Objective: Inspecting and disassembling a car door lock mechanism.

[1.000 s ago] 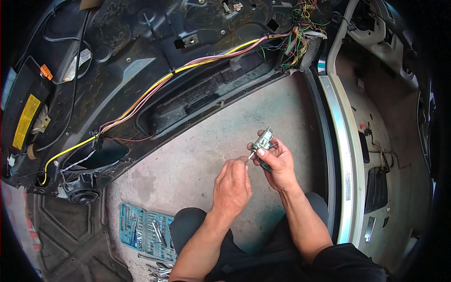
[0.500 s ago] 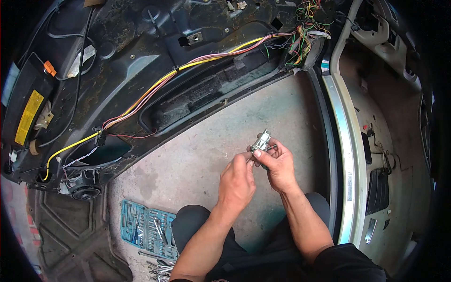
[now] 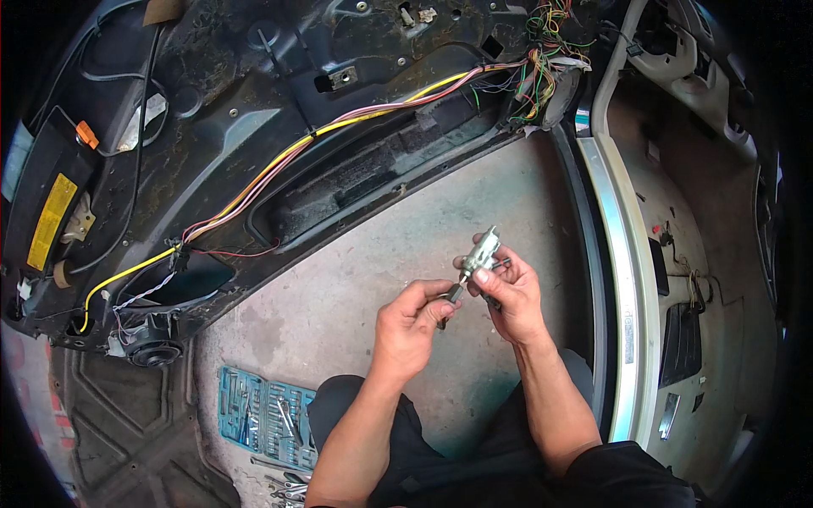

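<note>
Between thumb and fingers of my right hand is a small silvery metal lock cylinder, tilted with its narrow end up and away. A short dark rod sticks out beside my right fingertips. My left hand pinches the dark head of a key, with something small and dark hanging below it. The key's thin bright blade points up at the lock cylinder's lower end; whether its tip is inside, I cannot tell. Both hands are above the concrete floor, over my knees.
A stripped car door with a yellow and pink wire bundle spans the far left. Right of me runs the door sill. A blue socket set case and loose wrenches are near my left knee. A dark panel lies farther left.
My left hand has drawn down and left from the lock cylinder, so the key's dark head and blade now show. My right hand has shifted slightly right with the cylinder.
</note>
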`<state>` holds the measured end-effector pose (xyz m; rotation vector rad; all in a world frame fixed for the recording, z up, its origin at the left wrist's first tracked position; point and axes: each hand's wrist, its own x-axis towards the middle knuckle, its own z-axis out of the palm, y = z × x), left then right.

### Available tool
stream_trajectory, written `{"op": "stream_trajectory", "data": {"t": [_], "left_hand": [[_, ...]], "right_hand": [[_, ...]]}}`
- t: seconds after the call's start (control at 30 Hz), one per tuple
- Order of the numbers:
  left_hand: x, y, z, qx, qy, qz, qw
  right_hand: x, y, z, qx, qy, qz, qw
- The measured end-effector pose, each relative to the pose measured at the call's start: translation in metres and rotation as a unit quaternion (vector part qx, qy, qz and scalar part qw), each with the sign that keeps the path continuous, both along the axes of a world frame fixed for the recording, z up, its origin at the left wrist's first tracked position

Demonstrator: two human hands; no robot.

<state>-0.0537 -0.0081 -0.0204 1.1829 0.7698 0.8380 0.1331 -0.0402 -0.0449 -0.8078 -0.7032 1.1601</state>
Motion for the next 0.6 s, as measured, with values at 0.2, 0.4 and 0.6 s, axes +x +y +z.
{"op": "stream_trajectory", "data": {"t": [0.2,0.4,0.6], "left_hand": [[0.012,-0.002,-0.007,0.233,0.134,0.096,0.958],[0.017,-0.005,-0.001,0.460,0.220,0.134,0.850],[0.015,-0.008,0.002,0.435,0.210,0.110,0.868]], "right_hand": [[-0.007,0.001,-0.001,-0.036,-0.016,0.015,0.999],[-0.012,0.001,0.005,0.002,0.031,0.028,0.999],[-0.003,0.001,0.008,-0.020,0.156,0.062,0.986]]}}
